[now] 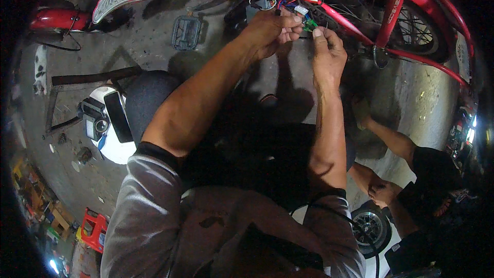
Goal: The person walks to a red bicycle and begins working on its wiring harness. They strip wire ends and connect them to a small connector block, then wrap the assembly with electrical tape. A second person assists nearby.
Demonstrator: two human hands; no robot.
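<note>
A red bicycle frame [360, 26] spans the top of the view, with a bundle of coloured wires and small connectors [298, 5] hanging under its top tube. My left hand [270, 31] pinches wires and a white connector in that bundle. My right hand [327, 54] is raised just beside it, thumb and fingers closed on a small green connector [310, 24]. Both forearms reach up from grey rolled sleeves. What lies behind the fingers is hidden.
A spoked wheel [411, 31] sits at the upper right, a pedal [186, 32] at upper centre. On the concrete floor at the left lie a white round stool [116, 147] with dark devices. Another person in black [432, 175] crouches at the lower right beside a small wheel [370, 226].
</note>
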